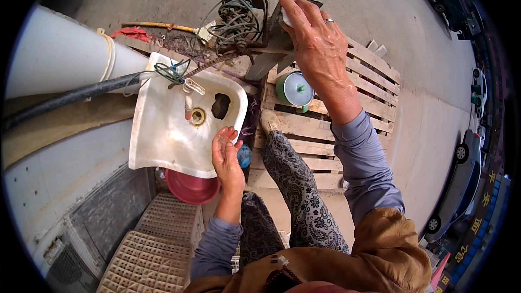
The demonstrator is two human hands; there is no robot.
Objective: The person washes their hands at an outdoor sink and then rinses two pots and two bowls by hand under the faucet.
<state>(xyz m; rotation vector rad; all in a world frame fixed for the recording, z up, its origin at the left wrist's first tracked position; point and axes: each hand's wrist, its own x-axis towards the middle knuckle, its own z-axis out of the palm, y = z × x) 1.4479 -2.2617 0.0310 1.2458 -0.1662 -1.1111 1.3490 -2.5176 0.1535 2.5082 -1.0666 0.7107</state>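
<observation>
My right hand [319, 36], wet and wearing a ring, reaches over the top of a metal post [279, 38]. A small white object [286, 18], mostly hidden, shows under its fingers; I cannot tell whether it is soap. My left hand [228, 156] is wet, palm up with fingers slightly curled and nothing in it, over the near right rim of a stained white sink [175, 138]. A tap [189, 97] points down towards the round drain [198, 116]. On the basin's right slope lies a dark, flat, irregular piece [221, 106].
A lidded green pot [296, 89] stands on a wooden pallet [366, 77]. Tangled cable [238, 20] hangs by the post, with rusty rebar [211, 65] reaching over the sink. Beneath are a red basin [191, 187] and blue bottle [244, 156]. Plastic crates [146, 252] stand lower left.
</observation>
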